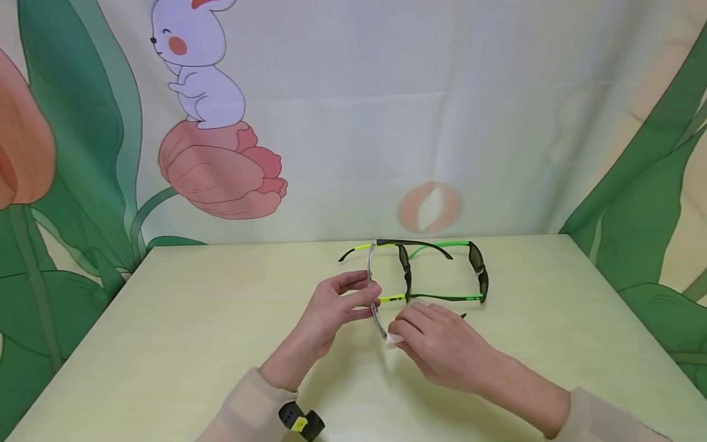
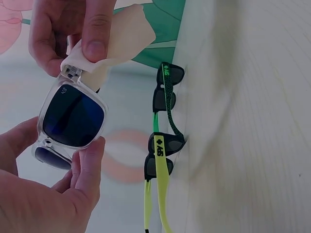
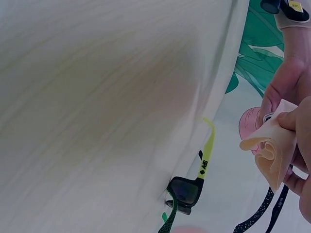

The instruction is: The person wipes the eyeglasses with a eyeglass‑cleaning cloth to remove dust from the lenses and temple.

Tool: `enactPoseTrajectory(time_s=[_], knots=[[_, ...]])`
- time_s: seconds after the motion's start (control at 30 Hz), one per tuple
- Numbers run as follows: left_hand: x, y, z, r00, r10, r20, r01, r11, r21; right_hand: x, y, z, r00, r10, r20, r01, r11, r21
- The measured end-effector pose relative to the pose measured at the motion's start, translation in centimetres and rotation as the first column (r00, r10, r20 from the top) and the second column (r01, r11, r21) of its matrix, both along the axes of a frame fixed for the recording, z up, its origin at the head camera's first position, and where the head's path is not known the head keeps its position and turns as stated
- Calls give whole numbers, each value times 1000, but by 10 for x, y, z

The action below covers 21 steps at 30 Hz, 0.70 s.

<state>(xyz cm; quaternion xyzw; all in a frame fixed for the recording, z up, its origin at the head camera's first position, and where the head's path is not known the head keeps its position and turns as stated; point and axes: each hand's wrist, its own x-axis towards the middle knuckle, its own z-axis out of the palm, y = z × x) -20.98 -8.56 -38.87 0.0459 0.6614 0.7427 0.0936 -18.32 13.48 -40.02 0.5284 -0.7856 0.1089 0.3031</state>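
My left hand (image 1: 331,307) grips a pair of sunglasses with a clear frame and dark blue lenses (image 2: 73,116) at the nose bridge, thumb on one side and fingers on the other. The pair is raised over the table, its dark speckled temples (image 3: 256,208) pointing away to the right. My right hand (image 1: 442,344) pinches a pale cream cloth (image 2: 129,36) folded around the near end of the frame, at the hinge. In the right wrist view the cloth (image 3: 274,145) hangs in loose folds, hiding most of the frame.
Behind the hands, sunglasses with yellow temples (image 1: 393,298) and sunglasses with green temples (image 1: 444,298) stand unfolded side by side on the pale table (image 1: 193,337). A printed curtain (image 1: 353,123) hangs along the table's back edge.
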Motion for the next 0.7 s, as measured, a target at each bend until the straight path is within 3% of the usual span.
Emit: enactPoseTrajectory(time_s=[0.47, 0.7], knots=[[2, -3, 6, 999, 48, 13, -48, 999, 17, 6, -11, 5, 999, -25, 43, 26, 999, -43], [2, -3, 6, 999, 52, 14, -52, 998, 18, 8, -13, 7, 1000, -25, 12, 25, 997, -79]])
